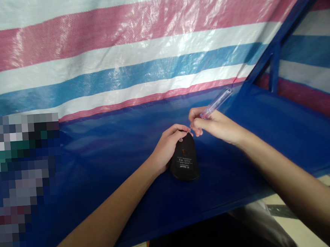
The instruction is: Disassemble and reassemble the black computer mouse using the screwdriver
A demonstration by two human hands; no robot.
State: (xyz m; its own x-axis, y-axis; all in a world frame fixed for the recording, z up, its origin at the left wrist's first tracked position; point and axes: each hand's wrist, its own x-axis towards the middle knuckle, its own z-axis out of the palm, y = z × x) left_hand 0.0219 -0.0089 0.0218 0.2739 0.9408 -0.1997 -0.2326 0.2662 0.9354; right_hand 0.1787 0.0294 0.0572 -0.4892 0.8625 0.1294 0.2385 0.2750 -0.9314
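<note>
A black computer mouse [187, 165] lies underside up on the blue table, with small white print and a sensor opening showing. My left hand [167, 147] is closed around its left side, and the fingertips rest at the far end. Between the fingers of my right hand [214, 126] is a screwdriver [217, 103] with a clear, purplish handle, held at a slant. Its thin metal shaft points down and left to the far end of the mouse, close to my left fingertips. Whether the tip touches the mouse is hidden by my fingers.
The blue tabletop [111, 157] runs beneath both arms. Behind it hangs a red, white and blue striped plastic sheet [127, 69]. A blue metal frame post [273, 70] rises at the right. The left side is blurred into blocks. Tiled floor [281, 194] shows below the front edge.
</note>
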